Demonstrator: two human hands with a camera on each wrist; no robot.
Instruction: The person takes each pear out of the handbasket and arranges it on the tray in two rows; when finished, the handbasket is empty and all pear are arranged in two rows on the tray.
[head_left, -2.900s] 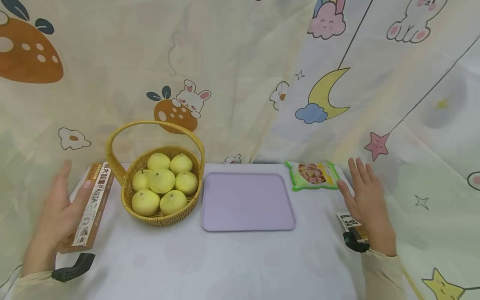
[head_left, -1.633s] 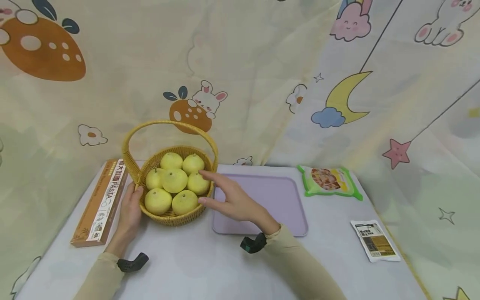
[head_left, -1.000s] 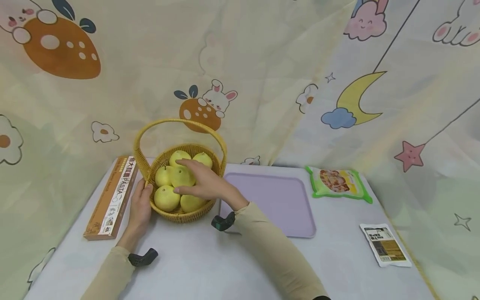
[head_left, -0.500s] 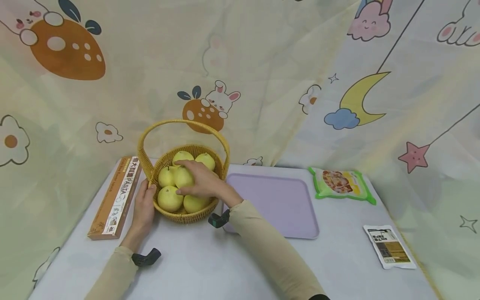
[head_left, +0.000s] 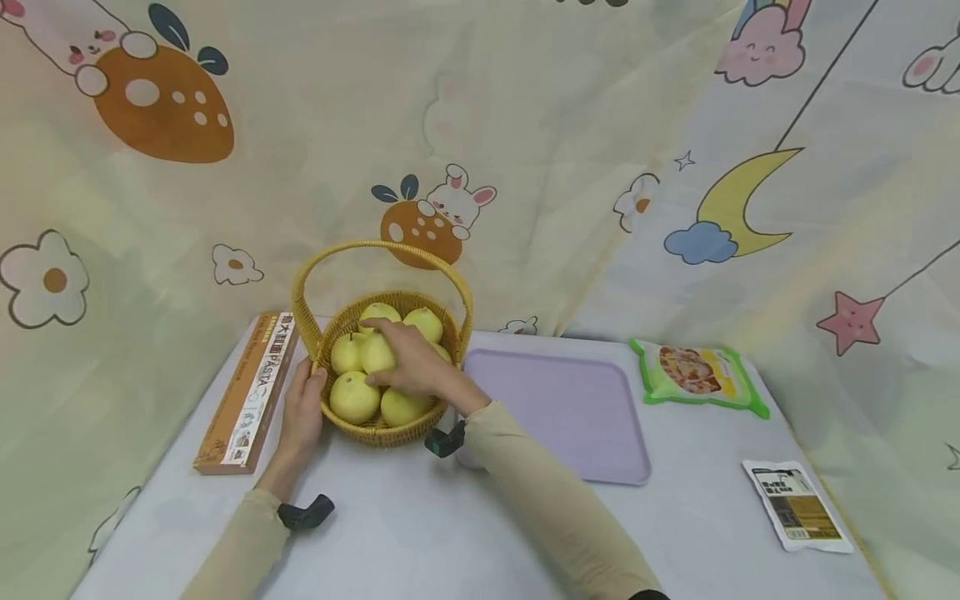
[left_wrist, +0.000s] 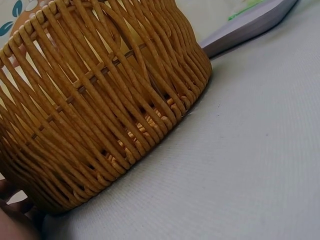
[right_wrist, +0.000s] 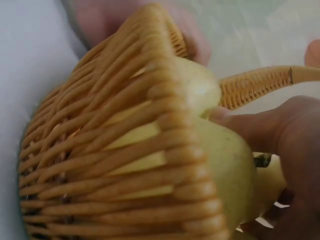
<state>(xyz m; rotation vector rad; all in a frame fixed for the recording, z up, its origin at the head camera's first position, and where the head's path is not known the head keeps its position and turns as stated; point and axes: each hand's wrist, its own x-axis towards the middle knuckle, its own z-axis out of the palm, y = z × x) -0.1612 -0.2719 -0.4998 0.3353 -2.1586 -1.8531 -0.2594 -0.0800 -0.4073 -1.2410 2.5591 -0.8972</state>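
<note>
Pear (head_left: 378, 353): in the middle of the basket (head_left: 378, 435), with other pears (head_left: 355, 397) around it; the views do not show whether it rests on those beneath.

Right hand (head_left: 412, 358): lies over the basket from its four o'clock side and pinches that pear, thumb at the fruit's seven o'clock, fingers over its twelve o'clock side. Gripping from opposite sides likely gives you a balanced hold on something round and smooth.

Left hand (head_left: 302, 408): curled round the basket wall at eight o'clock, thumb up by the rim, other fingers mostly hidden. You presumably brace it there because a light woven basket could slide while your other hand works inside.

Handle (head_left: 382, 244): arches upright, its ends near nine and three o'clock; your right hand is on its near side, so the arch seems out of the way.

Tray (head_left: 555, 408): flat on the table (head_left: 390, 517) at the basket's three o'clock, just beside it; you cannot tell whether they touch. It appears within easy reach of your right hand.

Pasta box (head_left: 247, 392): at nine o'clock, lengthwise away from you, which probably leaves your left hand room.

Packet (head_left: 701, 377): green-edged, at the tray's two o'clock.

Pouch (head_left: 798, 507): at the tray's four o'clock, well apart from both hands.
</note>
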